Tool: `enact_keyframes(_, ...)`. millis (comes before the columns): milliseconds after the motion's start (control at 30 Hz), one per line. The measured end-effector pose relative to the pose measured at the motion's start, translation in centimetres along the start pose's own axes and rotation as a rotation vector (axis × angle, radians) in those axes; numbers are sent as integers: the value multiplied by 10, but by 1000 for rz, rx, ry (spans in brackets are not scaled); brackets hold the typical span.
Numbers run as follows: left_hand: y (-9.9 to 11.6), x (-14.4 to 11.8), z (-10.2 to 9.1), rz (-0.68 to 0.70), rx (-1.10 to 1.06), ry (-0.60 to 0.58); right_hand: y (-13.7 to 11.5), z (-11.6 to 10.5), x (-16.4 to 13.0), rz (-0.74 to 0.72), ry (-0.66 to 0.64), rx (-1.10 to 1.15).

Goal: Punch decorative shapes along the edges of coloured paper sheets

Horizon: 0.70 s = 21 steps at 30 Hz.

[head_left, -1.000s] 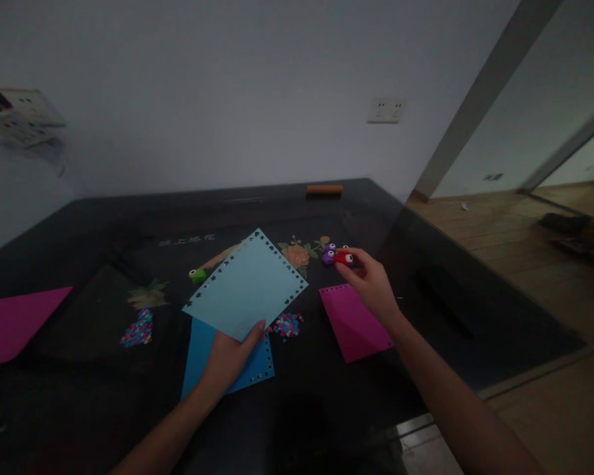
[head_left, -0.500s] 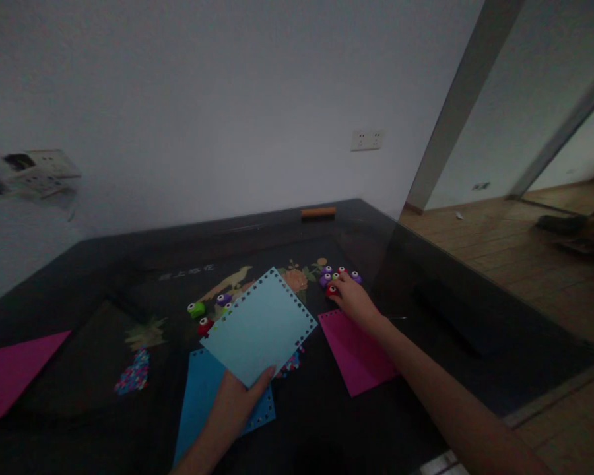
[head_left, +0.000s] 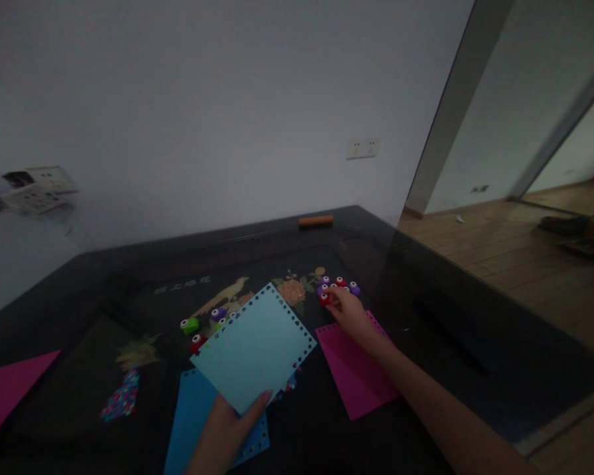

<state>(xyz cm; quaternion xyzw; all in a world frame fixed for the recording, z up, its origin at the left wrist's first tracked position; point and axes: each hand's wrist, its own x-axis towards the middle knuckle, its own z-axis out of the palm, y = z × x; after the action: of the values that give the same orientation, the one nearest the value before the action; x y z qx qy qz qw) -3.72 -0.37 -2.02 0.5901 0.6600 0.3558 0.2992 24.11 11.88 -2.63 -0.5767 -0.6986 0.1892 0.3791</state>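
A dark, glossy table (head_left: 272,249) stands against a pale wall (head_left: 208,119) in a dim room, with wooden flooring (head_left: 440,231) off at two o'clock.

The right hand (head_left: 349,311) has thumb and forefinger closed on a red eyed toy (head_left: 324,299), which sits at its fingertips at about ten o'clock; how firm that pinch is, I cannot tell. The left hand (head_left: 235,425) grips a light blue sheet (head_left: 257,349) by its near corner, thumb on top, the sheet tilting away toward one o'clock with small punched shapes along two edges.

Just beyond the right fingertips, from eleven to one o'clock, more eyed toys huddle together, among them a purple one (head_left: 354,289) and another red one (head_left: 340,282). A pink sheet (head_left: 359,373) lies at six o'clock, partly under the right wrist.

Around the left hand, a darker blue sheet (head_left: 191,409) lies beneath, showing most at nine o'clock. Some bright confetti (head_left: 291,382) peeks from under the held sheet at two o'clock, and a larger confetti heap (head_left: 123,396) lies at about ten. At eleven o'clock a second group of toys includes a green one (head_left: 189,325), partly hidden ones sitting behind the sheet.

Furthest out, a brown roll (head_left: 315,221) rests near the back edge, at eleven o'clock from the right hand.
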Motion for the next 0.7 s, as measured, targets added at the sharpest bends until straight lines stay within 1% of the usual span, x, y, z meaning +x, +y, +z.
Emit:
enact_keyframes(67,2,1,-1,-29,-22,-10,-2,-3,-1,6,6,51)
enact_keyframes(100,4,1,-2,-36,-36,-39,-4,-5,-2,10,5,76)
enact_keyframes(200,12,3,-7,-30,-49,-174,-15,-10,-6,23,-36,156)
enact_keyframes(267,18,4,-11,-20,-36,-234,-26,-12,-10,50,-111,276)
enact_keyframes(300,20,4,-12,-17,-34,-248,-32,-13,-12,77,-164,372)
enact_keyframes(367,22,4,-14,-19,-40,-267,-42,-11,-16,140,-278,572)
enact_keyframes(433,24,4,-14,-27,-50,-275,-49,-6,-22,177,-359,690)
enact_keyframes(500,26,3,-13,-32,-53,-294,-52,-1,-26,195,-391,718)
enact_keyframes(700,31,1,-13,3,-46,-314,-47,11,-30,287,-396,745)
